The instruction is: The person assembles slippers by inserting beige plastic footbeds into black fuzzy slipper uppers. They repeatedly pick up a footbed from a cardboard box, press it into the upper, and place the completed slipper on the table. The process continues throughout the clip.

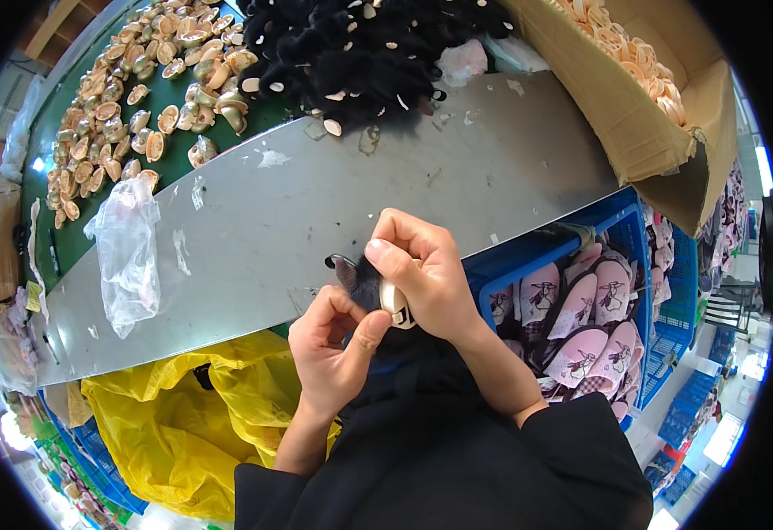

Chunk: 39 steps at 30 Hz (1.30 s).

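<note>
Close to my body, at the near edge of the metal table (492, 168), both hands are on a small dark furry piece (366, 290) with a cream plastic part (394, 303) against it. My left hand (338, 340) pinches the lower end between thumb and fingers. From the upper right, my right hand (431, 281) grips the fur and the cream part, its thumb pressing on top. A thin dark loop or tip sticks out on the left of the fur; its kind is unclear. My fingers hide much of the piece.
Black furry pieces with pale bits (351, 53) are heaped at the back, gold shell-like halves (152, 141) at the far left. A cardboard box (634, 146) holds cream plastic parts. A plastic bag (128, 252), a yellow bag (183, 415) and blue crates (492, 274) with pink slippers (576, 305) surround me.
</note>
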{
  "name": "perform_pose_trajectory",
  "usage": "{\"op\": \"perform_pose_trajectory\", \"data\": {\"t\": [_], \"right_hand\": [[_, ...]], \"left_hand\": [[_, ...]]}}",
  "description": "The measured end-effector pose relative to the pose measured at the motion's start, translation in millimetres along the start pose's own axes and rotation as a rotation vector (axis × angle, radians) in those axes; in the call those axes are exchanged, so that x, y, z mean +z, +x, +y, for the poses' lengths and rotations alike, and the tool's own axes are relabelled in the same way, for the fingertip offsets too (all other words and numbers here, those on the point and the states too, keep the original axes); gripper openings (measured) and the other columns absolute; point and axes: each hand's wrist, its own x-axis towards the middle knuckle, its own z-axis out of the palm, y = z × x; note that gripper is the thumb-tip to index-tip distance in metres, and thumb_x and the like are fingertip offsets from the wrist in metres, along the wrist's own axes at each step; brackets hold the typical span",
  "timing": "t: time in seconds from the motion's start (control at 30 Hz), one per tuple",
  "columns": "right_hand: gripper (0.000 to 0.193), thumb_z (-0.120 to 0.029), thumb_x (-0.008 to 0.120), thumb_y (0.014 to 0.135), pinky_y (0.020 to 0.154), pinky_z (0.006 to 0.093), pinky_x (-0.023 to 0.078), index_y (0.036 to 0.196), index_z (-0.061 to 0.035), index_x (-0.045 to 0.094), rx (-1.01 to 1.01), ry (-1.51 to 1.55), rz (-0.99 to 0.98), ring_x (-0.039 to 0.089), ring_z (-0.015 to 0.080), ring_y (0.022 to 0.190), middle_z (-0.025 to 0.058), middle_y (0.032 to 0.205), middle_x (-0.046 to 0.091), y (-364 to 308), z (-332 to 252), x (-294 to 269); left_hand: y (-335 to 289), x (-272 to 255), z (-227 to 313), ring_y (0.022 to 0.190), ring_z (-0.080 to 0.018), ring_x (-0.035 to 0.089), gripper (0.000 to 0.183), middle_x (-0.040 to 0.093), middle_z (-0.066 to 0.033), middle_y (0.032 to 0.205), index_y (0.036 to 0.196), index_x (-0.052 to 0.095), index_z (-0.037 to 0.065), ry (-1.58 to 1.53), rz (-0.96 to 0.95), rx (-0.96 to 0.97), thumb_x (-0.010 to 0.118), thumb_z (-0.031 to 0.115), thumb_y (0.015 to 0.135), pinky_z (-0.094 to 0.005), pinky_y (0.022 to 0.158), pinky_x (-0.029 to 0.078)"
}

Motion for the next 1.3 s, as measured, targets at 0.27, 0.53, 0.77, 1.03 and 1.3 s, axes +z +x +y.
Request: {"op": "perform_pose_trajectory", "data": {"t": [0.27,0.53,0.77,1.03,1.3], "right_hand": [[0.025,-0.022,0.061,0.1,0.055,0.0187,0.034,0.082,-0.0069,0.053,0.073,0.138,-0.11,0.041,-0.0014,0.064,-0.0069,0.072,0.049,0,3,-6],[0.025,-0.02,0.061,0.097,0.056,0.0237,0.036,0.08,-0.004,0.051,-0.012,-0.076,-0.078,0.04,0.0038,0.064,-0.0036,0.068,0.047,-5,4,-6],[0.031,-0.025,0.065,0.093,0.056,0.0281,0.039,0.077,-0.0035,0.049,-0.049,-0.229,-0.092,0.042,0.0083,0.062,0.0027,0.064,0.044,-4,12,-11],[0.048,-0.039,0.084,0.085,0.058,0.0247,0.042,0.088,-0.0047,0.051,-0.133,-0.345,-0.083,0.048,0.0086,0.065,0.0035,0.071,0.051,-6,13,-19],[0.036,-0.019,0.085,0.083,0.062,0.028,0.044,0.087,-0.0042,0.052,-0.263,-0.366,-0.032,0.05,0.0133,0.067,0.0055,0.076,0.051,-17,2,-13]], "left_hand": [[4,5,9,0.061,-0.0039,0.059,0.022,0.065,-0.0018,0.081,0.096,0.057,0.001,-0.188,-0.063,-0.113,0.078,0.006,0.091,-0.0174,0.054,0.046],[7,4,8,0.075,-0.004,0.061,0.02,0.064,-0.0018,0.089,0.101,0.058,0.0,-0.087,-0.044,-0.067,0.072,-0.005,0.087,-0.0203,0.066,0.052],[17,3,-2,0.08,-0.003,0.053,0.021,0.056,0.0008,0.087,0.093,0.052,0.001,0.072,-0.045,-0.05,0.065,-0.008,0.079,-0.0204,0.071,0.049],[17,-2,-22,0.078,-0.0054,0.048,0.018,0.055,0.0002,0.086,0.109,0.059,-0.002,0.165,-0.014,-0.023,0.063,-0.002,0.091,-0.0198,0.07,0.045],[19,3,2,0.098,-0.011,0.058,0.014,0.063,-0.0022,0.101,0.105,0.061,0.003,-0.697,0.066,-0.154,0.062,0.017,0.101,-0.025,0.091,0.046]]}}
